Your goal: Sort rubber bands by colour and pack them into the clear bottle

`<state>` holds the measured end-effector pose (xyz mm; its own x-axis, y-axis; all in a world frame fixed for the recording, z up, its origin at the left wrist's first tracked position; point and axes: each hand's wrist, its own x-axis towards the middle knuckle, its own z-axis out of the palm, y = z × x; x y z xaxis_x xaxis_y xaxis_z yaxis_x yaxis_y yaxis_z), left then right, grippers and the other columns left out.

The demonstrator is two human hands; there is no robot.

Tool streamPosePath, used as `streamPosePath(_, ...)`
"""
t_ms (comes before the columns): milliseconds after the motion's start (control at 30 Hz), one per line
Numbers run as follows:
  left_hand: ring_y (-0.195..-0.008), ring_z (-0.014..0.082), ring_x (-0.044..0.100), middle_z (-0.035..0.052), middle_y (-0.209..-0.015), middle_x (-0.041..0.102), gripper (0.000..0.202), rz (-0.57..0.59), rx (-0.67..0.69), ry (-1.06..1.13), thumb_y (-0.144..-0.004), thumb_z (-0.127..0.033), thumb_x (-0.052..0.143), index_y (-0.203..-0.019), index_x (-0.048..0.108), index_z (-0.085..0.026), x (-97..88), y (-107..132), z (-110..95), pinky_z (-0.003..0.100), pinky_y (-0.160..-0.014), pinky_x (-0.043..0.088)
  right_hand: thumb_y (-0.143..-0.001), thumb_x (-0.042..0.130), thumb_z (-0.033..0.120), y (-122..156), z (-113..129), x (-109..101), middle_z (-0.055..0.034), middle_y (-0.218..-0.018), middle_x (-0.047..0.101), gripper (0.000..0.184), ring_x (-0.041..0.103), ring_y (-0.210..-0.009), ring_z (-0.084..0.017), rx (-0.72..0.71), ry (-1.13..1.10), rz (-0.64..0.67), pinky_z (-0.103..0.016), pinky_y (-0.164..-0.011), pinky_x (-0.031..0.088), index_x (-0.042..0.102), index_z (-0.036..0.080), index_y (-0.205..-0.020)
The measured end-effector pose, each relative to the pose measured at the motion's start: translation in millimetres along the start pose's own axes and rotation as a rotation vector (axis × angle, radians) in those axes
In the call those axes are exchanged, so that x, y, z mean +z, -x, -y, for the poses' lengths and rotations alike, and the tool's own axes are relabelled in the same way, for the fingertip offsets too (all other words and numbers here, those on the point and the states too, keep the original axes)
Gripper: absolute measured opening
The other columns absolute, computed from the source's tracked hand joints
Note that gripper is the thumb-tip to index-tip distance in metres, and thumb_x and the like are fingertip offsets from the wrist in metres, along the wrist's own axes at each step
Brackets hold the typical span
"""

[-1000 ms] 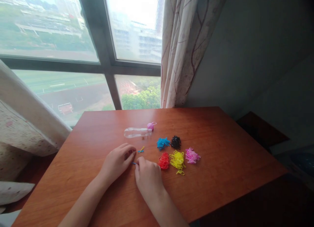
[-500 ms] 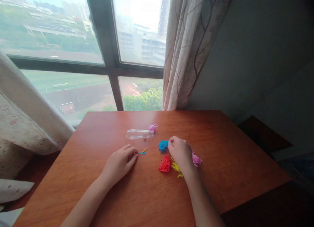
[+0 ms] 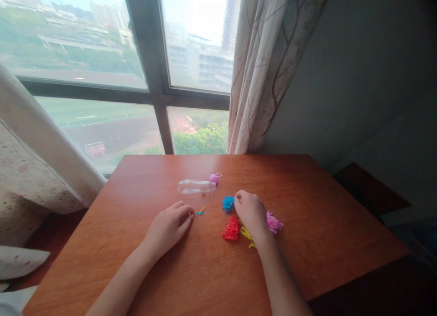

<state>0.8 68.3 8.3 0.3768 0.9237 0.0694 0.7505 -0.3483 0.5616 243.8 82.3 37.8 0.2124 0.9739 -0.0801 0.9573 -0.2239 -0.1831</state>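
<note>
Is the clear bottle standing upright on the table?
No, the clear bottle lies on its side on the table, with its pink cap at the right end.

Bright daylight through the window [image 3: 102,79], overexposed sky, dim right wall [image 3: 358,79], wide-angle bending at edges

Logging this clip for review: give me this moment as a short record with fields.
Setting: wooden table by a window
Left hand: rests on the table, fingertips beside loose bands, blue and yellow
Right hand: over the band piles, fingertips at the blue pile
Other piles: red pile, yellow pile partly hidden, pink pile
Bottle: clear bottle lying on its side, pink cap
</note>
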Motion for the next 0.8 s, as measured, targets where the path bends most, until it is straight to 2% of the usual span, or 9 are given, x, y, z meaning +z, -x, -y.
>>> streamPosePath(267,-0.081,0.0180,0.064,0.0025,-0.094,0.065,0.022,0.022,-0.040,-0.027,-0.093,-0.030,0.044,-0.091,0.065,-0.024,1.8,-1.3,0.4,0.026,-0.069,0.043,-0.095,0.053,0.029,14.1,6.5,-3.8,-0.0041,-0.085,0.074,0.019,0.069,-0.080,-0.020,-0.044,-0.026,-0.056,-0.024,-0.060,0.035,0.071,0.028,-0.098)
streamPosePath(567,-0.079,0.0177,0.065,0.0002,-0.095,0.066,0.022,-0.005,-0.050,-0.103,-0.093,-0.035,0.045,-0.094,0.066,-0.027,7.0,-3.2,-4.1,0.026,-0.067,0.042,-0.095,0.054,0.025,48.2,29.9,5.7,-0.0004,-0.083,0.075,0.015,0.070,-0.078,-0.016,-0.219,-0.145,-0.017,-0.023,-0.058,0.035,0.069,0.027,-0.094)
streamPosePath(800,-0.084,0.0180,0.065,0.0007,-0.097,0.067,0.020,-0.008,-0.041,-0.100,-0.093,-0.034,0.046,-0.094,0.065,-0.027,9.0,-4.4,-3.1,0.026,-0.070,0.042,-0.094,0.053,0.025,59.1,41.6,10.5,-0.0020,-0.083,0.075,0.016,0.070,-0.076,-0.019,-0.253,-0.145,0.009,-0.023,-0.059,0.037,0.069,0.027,-0.094)
